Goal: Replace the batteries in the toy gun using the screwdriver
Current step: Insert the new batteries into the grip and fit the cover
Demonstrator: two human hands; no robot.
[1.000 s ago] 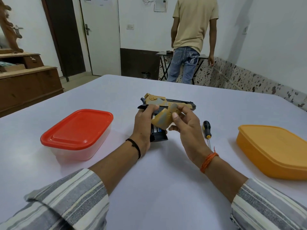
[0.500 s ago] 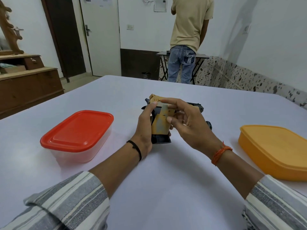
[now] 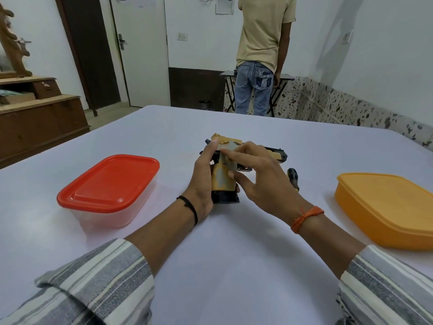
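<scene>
In the head view, the toy gun (image 3: pixel 225 177) is lying flat on the white table (image 3: pixel 234 266) near the middle, its barrel pointing toward three o'clock and its grip toward six. The left hand (image 3: pixel 203 184) is gripping the gun from the nine o'clock side, thumb up near the rear of the slide and the other fingers tucked under the grip, out of sight. The right hand (image 3: pixel 260 181) is reaching in from four o'clock, fingers half spread, with its fingertips (image 3: pixel 225 153) pressing a tan cover panel (image 3: pixel 223 178) down onto the side of the grip. The batteries are not showing, so whether they are seated cannot be told. The screwdriver (image 3: pixel 293 177) is lying on the table at three o'clock of the gun, mostly hidden behind the right hand and touched by neither hand. A red-lidded box (image 3: pixel 107 184) is sitting at nine o'clock and an orange box (image 3: pixel 386 207) at three o'clock, both closed.

The panel seems to be going on by finger pressure alone. If it is sitting crooked, its edge may be failing to catch and it could pop loose once the fingers lift. No screw is visible, so one may be going astray on the pale table.
</scene>
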